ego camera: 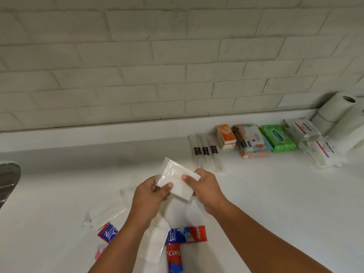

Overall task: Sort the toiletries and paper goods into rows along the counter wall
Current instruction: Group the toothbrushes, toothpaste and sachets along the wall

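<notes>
At the bottom centre lie two red-and-blue toothpaste boxes (pixel 186 235) on the white counter (pixel 275 194). Above them, mid-frame, the left hand (pixel 151 194) and right hand (pixel 204 188) both pinch a clear-wrapped white tissue packet (pixel 175 178), lifted off the counter. Farther, at right, a green wipes pack (pixel 277 137) and white paper rolls (pixel 338 113) line the brick-tiled wall (pixel 157 56).

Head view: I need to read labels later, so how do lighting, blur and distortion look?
Head view: soft, even light with faint shadows; wide-angle bending curves the counter edge and wall tiles; the green wipes pack label is readable-ish, the toothpaste boxes clearer, the white packet in both hands slightly soft.
</notes>
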The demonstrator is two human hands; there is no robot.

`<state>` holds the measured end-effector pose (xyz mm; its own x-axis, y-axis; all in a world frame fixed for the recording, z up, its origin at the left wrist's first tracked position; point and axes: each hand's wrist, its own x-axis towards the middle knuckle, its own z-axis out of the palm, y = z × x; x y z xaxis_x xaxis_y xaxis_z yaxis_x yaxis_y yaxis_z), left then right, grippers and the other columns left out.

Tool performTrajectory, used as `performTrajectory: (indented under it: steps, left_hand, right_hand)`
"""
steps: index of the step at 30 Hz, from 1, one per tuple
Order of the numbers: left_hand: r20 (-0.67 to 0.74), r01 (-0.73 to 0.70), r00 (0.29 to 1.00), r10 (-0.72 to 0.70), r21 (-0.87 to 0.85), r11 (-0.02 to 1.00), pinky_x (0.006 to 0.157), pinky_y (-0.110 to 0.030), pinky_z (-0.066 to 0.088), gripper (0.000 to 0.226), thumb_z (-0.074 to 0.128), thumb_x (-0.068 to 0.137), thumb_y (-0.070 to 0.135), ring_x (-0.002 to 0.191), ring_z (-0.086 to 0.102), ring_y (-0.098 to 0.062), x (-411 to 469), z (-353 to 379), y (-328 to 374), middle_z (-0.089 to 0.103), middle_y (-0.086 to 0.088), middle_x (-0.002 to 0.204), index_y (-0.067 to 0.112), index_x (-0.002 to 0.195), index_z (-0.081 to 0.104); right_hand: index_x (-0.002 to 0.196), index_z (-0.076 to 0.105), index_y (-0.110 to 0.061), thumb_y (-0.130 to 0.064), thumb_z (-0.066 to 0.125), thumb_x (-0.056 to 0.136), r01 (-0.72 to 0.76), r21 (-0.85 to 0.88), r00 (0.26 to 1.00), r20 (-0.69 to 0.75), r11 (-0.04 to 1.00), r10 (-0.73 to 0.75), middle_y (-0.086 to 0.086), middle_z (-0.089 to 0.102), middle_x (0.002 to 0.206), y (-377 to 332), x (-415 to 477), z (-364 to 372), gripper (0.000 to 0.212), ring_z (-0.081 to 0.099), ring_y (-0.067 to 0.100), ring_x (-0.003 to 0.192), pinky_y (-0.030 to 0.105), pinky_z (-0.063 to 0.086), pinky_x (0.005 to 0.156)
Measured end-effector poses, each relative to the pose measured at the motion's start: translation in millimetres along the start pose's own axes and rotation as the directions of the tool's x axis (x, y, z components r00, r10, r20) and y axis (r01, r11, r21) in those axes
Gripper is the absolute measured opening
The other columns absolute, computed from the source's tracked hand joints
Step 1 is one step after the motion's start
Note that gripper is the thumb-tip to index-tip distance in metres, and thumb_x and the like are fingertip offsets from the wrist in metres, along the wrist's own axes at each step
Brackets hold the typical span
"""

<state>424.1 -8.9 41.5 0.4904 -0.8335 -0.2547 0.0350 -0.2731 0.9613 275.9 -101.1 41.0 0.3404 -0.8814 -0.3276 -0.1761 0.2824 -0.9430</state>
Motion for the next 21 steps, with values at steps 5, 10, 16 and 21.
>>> performTrajectory:
  steps: [5,10,16,21]
  left_hand:
    - [-0.048,0.085,0.994,-0.099,-0.233,0.969,0.079,-0.034,0.061,0.031,0.075,0.087,0.013,0.087,0.075,-0.024,23.4,25.7,5.7,0.077,-0.009,0.09,0.016,0.116,0.064]
    - [-0.015,0.174,0.984,-0.179,-0.176,0.969,0.066,-0.028,0.059,0.014,0.073,0.089,0.013,0.065,0.065,-0.017,55.3,42.9,1.4,0.071,-0.012,0.074,0.001,0.095,0.07]
    - [-0.146,0.128,0.982,-0.121,0.041,0.991,0.054,-0.024,0.051,0.013,0.075,0.087,0.019,0.047,0.059,-0.011,122.9,39.9,5.4,0.066,-0.002,0.057,0.006,0.087,0.07]
    - [-0.146,0.088,0.988,-0.043,0.317,0.944,0.052,-0.02,0.046,0.023,0.077,0.084,0.023,0.044,0.058,-0.01,172.8,40.6,7.1,0.065,0.002,0.051,0.012,0.066,0.069]
  right_hand:
    - [0.086,0.066,-0.014,-0.034,0.073,0.08,-0.07,0.139,0.994,-0.08,0.988,0.081,0.018,0.071,0.091,1.5,32.5,4.5,0.023,0.069,0.041,0.091,0.06,0.057,0.077]
    - [0.095,0.068,-0.011,-0.025,0.063,0.093,-0.115,0.265,0.988,-0.072,0.957,0.139,0.018,0.071,0.097,-5.9,67.5,14.6,0.014,0.07,0.036,0.091,0.053,0.059,0.081]
    - [0.082,0.069,-0.017,-0.021,0.057,0.089,-0.016,-0.077,0.981,-0.192,0.997,0.0,0.006,0.071,0.079,-15.4,116.1,11.7,0.014,0.066,0.024,0.068,0.045,0.06,0.072]
    - [0.103,0.071,-0.018,-0.014,0.054,0.088,-0.056,-0.32,0.99,-0.143,0.946,0.011,0.004,0.073,0.095,-23.9,154.3,6.8,0.022,0.071,0.026,0.087,0.038,0.059,0.083]
